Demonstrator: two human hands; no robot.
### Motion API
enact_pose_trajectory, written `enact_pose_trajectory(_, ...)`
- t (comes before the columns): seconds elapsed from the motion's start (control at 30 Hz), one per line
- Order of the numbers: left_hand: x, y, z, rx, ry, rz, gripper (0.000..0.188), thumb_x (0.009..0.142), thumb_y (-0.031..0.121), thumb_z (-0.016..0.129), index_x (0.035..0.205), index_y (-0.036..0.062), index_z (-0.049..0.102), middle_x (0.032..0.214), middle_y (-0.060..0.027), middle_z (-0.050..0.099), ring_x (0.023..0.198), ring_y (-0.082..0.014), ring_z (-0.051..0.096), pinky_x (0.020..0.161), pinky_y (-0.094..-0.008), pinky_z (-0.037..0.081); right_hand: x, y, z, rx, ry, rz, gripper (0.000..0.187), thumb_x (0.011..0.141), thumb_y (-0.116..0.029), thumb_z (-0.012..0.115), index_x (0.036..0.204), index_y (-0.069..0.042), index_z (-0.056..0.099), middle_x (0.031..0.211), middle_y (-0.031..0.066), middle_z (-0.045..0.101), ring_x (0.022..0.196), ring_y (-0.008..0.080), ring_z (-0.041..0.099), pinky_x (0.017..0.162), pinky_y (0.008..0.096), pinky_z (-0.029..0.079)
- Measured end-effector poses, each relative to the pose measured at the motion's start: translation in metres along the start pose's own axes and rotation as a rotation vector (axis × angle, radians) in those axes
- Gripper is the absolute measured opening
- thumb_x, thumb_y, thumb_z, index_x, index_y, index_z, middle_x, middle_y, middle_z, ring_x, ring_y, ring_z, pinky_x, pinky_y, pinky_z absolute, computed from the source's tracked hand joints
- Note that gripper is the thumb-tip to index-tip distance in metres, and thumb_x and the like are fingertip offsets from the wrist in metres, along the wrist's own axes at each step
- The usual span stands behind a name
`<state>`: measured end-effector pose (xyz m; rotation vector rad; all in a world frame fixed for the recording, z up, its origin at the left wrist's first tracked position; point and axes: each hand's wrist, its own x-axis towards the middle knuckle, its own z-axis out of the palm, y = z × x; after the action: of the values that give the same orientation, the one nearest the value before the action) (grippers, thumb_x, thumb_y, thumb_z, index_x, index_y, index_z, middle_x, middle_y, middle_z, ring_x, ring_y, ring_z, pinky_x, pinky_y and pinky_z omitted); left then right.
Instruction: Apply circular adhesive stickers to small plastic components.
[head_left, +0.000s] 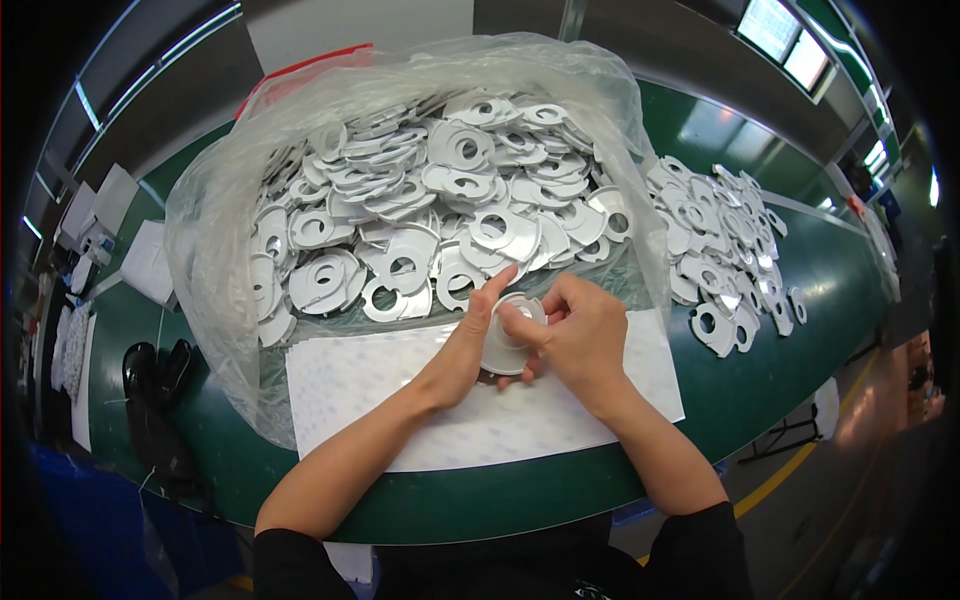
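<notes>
We hold a pale ringed part [507, 358] between both hands, over the white sheet [400, 420].
Its long axis runs roughly twelve-to-six; our right hand [592, 332] pinches from three, thumb across its face, our left hand [462, 350] closes from nine.

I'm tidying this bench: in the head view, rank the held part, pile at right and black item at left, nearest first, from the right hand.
From the right hand:
1. Held part: touching it.
2. Pile: off to its right.
3. Black item: far left.
</notes>
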<state>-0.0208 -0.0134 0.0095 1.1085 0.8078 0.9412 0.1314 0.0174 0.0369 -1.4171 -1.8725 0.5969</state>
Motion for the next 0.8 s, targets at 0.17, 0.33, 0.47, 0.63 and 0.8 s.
enact_pose_trajectory(0.17, 0.004, -0.003, -0.007, -0.136, 0.056, -0.048, 0.095, 0.081, 0.079, 0.009, 0.147, 0.0113, 0.001, 0.103, -0.0116, 0.057, 0.072, -0.0162, 0.059, 0.052, -0.0239, 0.043, -0.001, -0.006, -0.008, -0.169, -0.064, -0.11, 0.042, 0.065, -0.038, 0.079, 0.068, -0.003, 0.055, 0.063, 0.0074, 0.054, 0.059, 0.0202, 0.055, 0.051, 0.0349, 0.043)
enact_pose_trajectory(0.33, 0.006, 0.0, -0.008, -0.239, 0.033, -0.086, 0.094, 0.081, 0.079, 0.01, 0.147, 0.0115, 0.005, 0.092, -0.0139, 0.06, 0.068, -0.019, 0.061, 0.049, -0.0258, 0.042, 0.006, 0.014, -0.011, 0.105, -0.188, -0.139, 0.028, 0.076, -0.026, 0.072, 0.075, -0.001, 0.059, 0.07, 0.0101, 0.06, 0.066, 0.0237, 0.059, 0.058, 0.0366, 0.045)
enact_pose_trajectory(0.47, 0.005, 0.003, -0.007, -0.247, 0.046, -0.132, 0.087, 0.085, 0.074, 0.007, 0.145, 0.0121, 0.013, 0.078, -0.0174, 0.06, 0.065, -0.0236, 0.06, 0.047, -0.0273, 0.04, 0.005, 0.011, -0.004, 0.046, -0.155, -0.075, 0.021, 0.08, -0.02, 0.067, 0.078, -0.001, 0.061, 0.07, 0.0118, 0.062, 0.066, 0.0243, 0.061, 0.059, 0.0369, 0.045)
enact_pose_trajectory(0.63, 0.007, 0.001, -0.006, -0.292, 0.023, -0.098, 0.079, 0.09, 0.069, 0.014, 0.146, 0.0122, 0.014, 0.087, -0.0154, 0.061, 0.074, -0.024, 0.062, 0.053, -0.0281, 0.046, 0.008, 0.014, 0.004, 0.197, -0.114, -0.024, 0.018, 0.086, -0.018, 0.059, 0.082, -0.001, 0.06, 0.066, 0.011, 0.06, 0.058, 0.0196, 0.058, 0.056, 0.0318, 0.044)
enact_pose_trajectory(0.8, 0.001, 0.008, -0.009, -0.248, 0.072, -0.077, 0.062, 0.095, 0.05, 0.04, 0.14, 0.009, 0.03, 0.126, -0.0109, 0.049, 0.11, -0.0227, 0.053, 0.08, -0.0336, 0.049, 0.035, 0.036, -0.024, 0.528, -0.031, 0.173, 0.018, 0.092, -0.023, 0.055, 0.088, -0.006, 0.059, 0.071, -0.0018, 0.056, 0.056, 0.0078, 0.047, 0.053, 0.0215, 0.039)
